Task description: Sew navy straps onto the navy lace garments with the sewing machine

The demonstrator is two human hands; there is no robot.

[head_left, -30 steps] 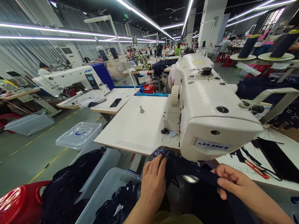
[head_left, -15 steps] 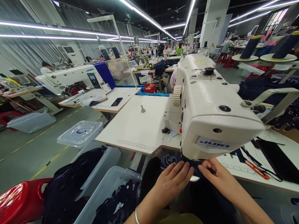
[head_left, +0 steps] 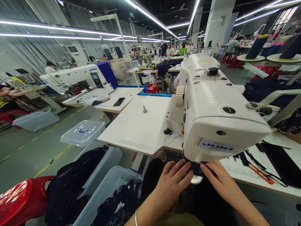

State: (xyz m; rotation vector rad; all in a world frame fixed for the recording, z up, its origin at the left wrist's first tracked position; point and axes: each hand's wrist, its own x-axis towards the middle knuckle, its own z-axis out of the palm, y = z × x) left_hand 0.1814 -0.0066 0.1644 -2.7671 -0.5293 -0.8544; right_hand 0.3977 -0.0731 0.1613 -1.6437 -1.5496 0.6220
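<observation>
Under the head of the white sewing machine (head_left: 223, 125) lies a piece of dark navy fabric (head_left: 197, 169), mostly hidden by the machine and my fingers. My left hand (head_left: 175, 180) has its fingers bent over the left side of the fabric, pressing it close to the machine. On the right side, my right hand (head_left: 217, 177) pinches the fabric between thumb and fingers. A shiny rounded metal plate (head_left: 196, 179) shows between the two hands, just below the cloth. The needle area is out of sight.
A white table (head_left: 136, 125) carries a small grey metal piece (head_left: 145, 109). Orange-handled snips (head_left: 262, 174) and a dark tablet-like slab (head_left: 282, 161) lie at right. Clear bins (head_left: 110, 175) of navy pieces and a red stool (head_left: 23, 197) stand at left.
My left hand has shifted slightly up and left, and more of the metal plate shows. The right hand still pinches the fabric. The camera view has turned slightly left.
</observation>
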